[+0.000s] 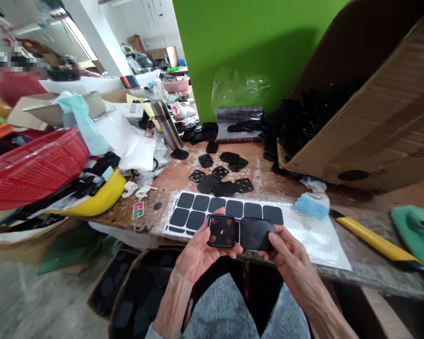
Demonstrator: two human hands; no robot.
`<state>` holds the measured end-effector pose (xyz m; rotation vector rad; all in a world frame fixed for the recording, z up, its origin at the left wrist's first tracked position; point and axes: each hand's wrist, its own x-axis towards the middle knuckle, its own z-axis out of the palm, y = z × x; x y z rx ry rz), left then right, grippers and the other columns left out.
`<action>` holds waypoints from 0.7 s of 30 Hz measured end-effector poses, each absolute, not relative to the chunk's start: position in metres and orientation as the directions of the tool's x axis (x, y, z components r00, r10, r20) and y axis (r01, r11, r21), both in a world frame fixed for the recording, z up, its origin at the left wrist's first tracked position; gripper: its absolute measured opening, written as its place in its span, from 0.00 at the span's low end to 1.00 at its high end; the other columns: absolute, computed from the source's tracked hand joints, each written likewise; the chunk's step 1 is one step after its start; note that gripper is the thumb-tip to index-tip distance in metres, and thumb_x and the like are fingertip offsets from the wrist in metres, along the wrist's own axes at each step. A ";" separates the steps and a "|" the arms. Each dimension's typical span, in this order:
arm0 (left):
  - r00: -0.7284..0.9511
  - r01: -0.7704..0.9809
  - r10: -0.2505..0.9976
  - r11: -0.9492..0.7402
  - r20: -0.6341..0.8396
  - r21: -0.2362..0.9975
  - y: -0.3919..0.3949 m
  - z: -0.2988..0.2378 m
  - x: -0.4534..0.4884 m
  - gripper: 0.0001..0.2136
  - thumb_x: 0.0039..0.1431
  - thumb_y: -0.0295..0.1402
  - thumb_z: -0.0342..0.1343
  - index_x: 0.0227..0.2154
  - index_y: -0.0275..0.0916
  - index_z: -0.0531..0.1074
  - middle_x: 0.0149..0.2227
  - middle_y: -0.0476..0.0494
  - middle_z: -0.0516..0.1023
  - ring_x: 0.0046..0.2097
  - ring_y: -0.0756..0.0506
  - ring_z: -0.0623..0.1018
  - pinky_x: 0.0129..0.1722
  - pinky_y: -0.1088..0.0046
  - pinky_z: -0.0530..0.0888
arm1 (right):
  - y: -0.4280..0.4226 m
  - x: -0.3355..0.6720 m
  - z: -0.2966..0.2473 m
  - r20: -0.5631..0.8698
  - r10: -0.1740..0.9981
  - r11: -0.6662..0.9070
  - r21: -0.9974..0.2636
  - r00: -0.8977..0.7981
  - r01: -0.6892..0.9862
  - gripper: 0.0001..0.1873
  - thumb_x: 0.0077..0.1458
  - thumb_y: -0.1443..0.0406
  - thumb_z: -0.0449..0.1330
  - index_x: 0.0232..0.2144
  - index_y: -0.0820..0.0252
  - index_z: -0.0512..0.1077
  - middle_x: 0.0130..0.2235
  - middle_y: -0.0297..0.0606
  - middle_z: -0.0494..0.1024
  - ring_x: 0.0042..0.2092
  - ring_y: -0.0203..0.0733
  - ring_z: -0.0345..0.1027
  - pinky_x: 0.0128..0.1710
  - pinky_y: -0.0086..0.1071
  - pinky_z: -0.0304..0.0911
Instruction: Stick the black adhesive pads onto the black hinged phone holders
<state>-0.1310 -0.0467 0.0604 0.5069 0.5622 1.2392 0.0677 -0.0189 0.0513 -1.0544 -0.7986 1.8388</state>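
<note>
My left hand (pixel 198 252) and my right hand (pixel 286 256) hold a hinged black plastic case (pixel 240 232), laid open, just above the table's near edge. The left half shows holes with red spots, and the right half is plain black. My left fingers curl round the left half. My right thumb and fingers pinch the right half. Just behind it lies a white sheet (pixel 314 235) of black rounded-square stickers (pixel 201 207). Several loose black square pieces (pixel 221 179) lie further back on the wooden table (pixel 183 172).
A tipped cardboard box (pixel 378 117) spilling black parts stands at the right. A red basket (pixel 31 165) and clutter fill the left. A steel flask (pixel 166 125), a blue sponge (pixel 311 205), a yellow-handled tool (pixel 374 240) and green cloth (pixel 417 235) lie about. Boxes of black parts (pixel 141 292) sit on the floor.
</note>
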 end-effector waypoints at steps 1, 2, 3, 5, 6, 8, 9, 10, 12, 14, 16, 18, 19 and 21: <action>0.218 -0.733 0.966 0.255 -0.137 0.631 -0.045 0.061 -0.130 0.19 0.61 0.39 0.44 0.54 0.44 0.60 0.44 0.39 0.73 0.37 0.37 0.77 0.33 0.64 0.68 | -0.021 0.066 0.052 -0.356 0.891 -0.443 -0.819 -0.282 -0.366 0.14 0.52 0.55 0.58 0.36 0.57 0.65 0.34 0.35 0.74 0.27 0.33 0.66 0.28 0.26 0.62; 0.208 -0.741 0.965 0.261 -0.158 0.618 -0.044 0.061 -0.129 0.19 0.61 0.40 0.43 0.53 0.44 0.61 0.43 0.40 0.73 0.36 0.38 0.77 0.32 0.65 0.68 | -0.022 0.065 0.054 -0.361 0.890 -0.448 -0.810 -0.280 -0.378 0.14 0.52 0.55 0.58 0.36 0.57 0.65 0.36 0.36 0.74 0.28 0.33 0.67 0.28 0.27 0.62; 0.194 -0.753 0.963 0.267 -0.184 0.601 -0.042 0.062 -0.129 0.18 0.61 0.40 0.42 0.53 0.44 0.62 0.43 0.41 0.73 0.34 0.39 0.77 0.31 0.66 0.67 | -0.023 0.063 0.057 -0.359 0.892 -0.445 -0.805 -0.276 -0.393 0.14 0.51 0.55 0.58 0.36 0.56 0.65 0.37 0.35 0.74 0.28 0.33 0.67 0.28 0.27 0.63; 0.157 -0.780 0.958 0.269 -0.239 0.565 -0.039 0.064 -0.129 0.17 0.62 0.40 0.41 0.51 0.44 0.64 0.40 0.44 0.74 0.31 0.43 0.76 0.29 0.68 0.66 | -0.026 0.060 0.063 -0.336 0.902 -0.423 -0.809 -0.271 -0.408 0.14 0.51 0.54 0.58 0.36 0.55 0.65 0.38 0.35 0.75 0.29 0.34 0.68 0.32 0.29 0.64; 0.136 -0.795 0.956 0.263 -0.262 0.547 -0.038 0.064 -0.129 0.17 0.62 0.40 0.41 0.51 0.44 0.64 0.39 0.45 0.74 0.30 0.45 0.75 0.28 0.69 0.66 | -0.027 0.059 0.066 -0.320 0.908 -0.409 -0.819 -0.270 -0.403 0.14 0.52 0.54 0.58 0.36 0.56 0.65 0.36 0.35 0.75 0.30 0.35 0.69 0.34 0.30 0.64; 0.105 -0.815 0.949 0.254 -0.297 0.522 -0.036 0.063 -0.130 0.16 0.62 0.39 0.42 0.50 0.46 0.65 0.38 0.47 0.74 0.28 0.47 0.74 0.26 0.70 0.65 | -0.029 0.058 0.069 -0.307 0.913 -0.392 -0.842 -0.270 -0.370 0.14 0.52 0.54 0.57 0.37 0.56 0.65 0.30 0.33 0.74 0.31 0.37 0.69 0.35 0.31 0.64; 0.097 -0.820 0.945 0.254 -0.312 0.513 -0.035 0.062 -0.130 0.15 0.61 0.39 0.43 0.50 0.46 0.65 0.38 0.48 0.74 0.27 0.47 0.73 0.26 0.71 0.65 | -0.030 0.058 0.070 -0.308 0.911 -0.393 -0.850 -0.274 -0.350 0.14 0.53 0.53 0.56 0.37 0.55 0.65 0.27 0.32 0.73 0.31 0.38 0.70 0.33 0.30 0.64; 0.093 -0.823 0.941 0.258 -0.327 0.507 -0.034 0.060 -0.130 0.15 0.61 0.38 0.44 0.49 0.47 0.65 0.38 0.48 0.74 0.27 0.48 0.73 0.25 0.71 0.65 | -0.031 0.058 0.070 -0.312 0.908 -0.396 -0.855 -0.279 -0.334 0.15 0.54 0.53 0.55 0.38 0.55 0.65 0.24 0.31 0.72 0.30 0.39 0.70 0.30 0.30 0.63; 0.092 -0.821 0.930 0.273 -0.356 0.502 -0.032 0.058 -0.129 0.15 0.61 0.38 0.45 0.49 0.48 0.65 0.36 0.49 0.75 0.26 0.48 0.73 0.25 0.71 0.65 | -0.031 0.057 0.070 -0.309 0.910 -0.390 -0.865 -0.275 -0.317 0.15 0.54 0.53 0.54 0.40 0.55 0.63 0.22 0.30 0.70 0.29 0.39 0.69 0.27 0.29 0.62; 0.090 -0.820 0.924 0.281 -0.373 0.498 -0.031 0.056 -0.127 0.15 0.60 0.38 0.46 0.49 0.48 0.65 0.35 0.49 0.75 0.25 0.48 0.73 0.25 0.72 0.64 | -0.031 0.056 0.069 -0.287 0.924 -0.358 -0.882 -0.252 -0.306 0.18 0.53 0.54 0.56 0.44 0.54 0.61 0.27 0.31 0.73 0.28 0.37 0.69 0.30 0.30 0.63; 0.089 -0.827 0.925 0.275 -0.369 0.491 -0.031 0.056 -0.124 0.15 0.60 0.37 0.46 0.50 0.47 0.65 0.35 0.48 0.75 0.26 0.47 0.73 0.25 0.72 0.64 | -0.028 0.056 0.068 -0.276 0.935 -0.333 -0.899 -0.223 -0.284 0.23 0.51 0.56 0.59 0.48 0.52 0.59 0.33 0.32 0.74 0.28 0.34 0.68 0.33 0.30 0.63; 0.107 -0.840 0.939 0.262 -0.327 0.475 -0.033 0.058 -0.122 0.16 0.60 0.38 0.44 0.51 0.46 0.63 0.39 0.45 0.75 0.27 0.46 0.74 0.27 0.71 0.64 | -0.026 0.057 0.066 -0.299 0.933 -0.346 -0.897 -0.199 -0.274 0.26 0.49 0.56 0.61 0.49 0.51 0.58 0.36 0.33 0.74 0.29 0.34 0.68 0.32 0.29 0.63; 0.126 -0.846 0.948 0.257 -0.294 0.467 -0.035 0.060 -0.121 0.17 0.61 0.38 0.44 0.52 0.46 0.62 0.42 0.43 0.74 0.29 0.46 0.74 0.28 0.70 0.64 | -0.024 0.057 0.065 -0.322 0.927 -0.366 -0.886 -0.192 -0.284 0.26 0.49 0.56 0.61 0.49 0.52 0.58 0.36 0.34 0.74 0.29 0.34 0.69 0.31 0.29 0.62; 0.174 -0.851 0.959 0.261 -0.225 0.455 -0.037 0.062 -0.120 0.18 0.60 0.39 0.43 0.53 0.46 0.60 0.48 0.39 0.71 0.31 0.44 0.75 0.31 0.68 0.64 | -0.023 0.058 0.062 -0.363 0.912 -0.408 -0.853 -0.189 -0.327 0.26 0.48 0.56 0.61 0.48 0.52 0.59 0.35 0.34 0.74 0.29 0.34 0.69 0.30 0.28 0.62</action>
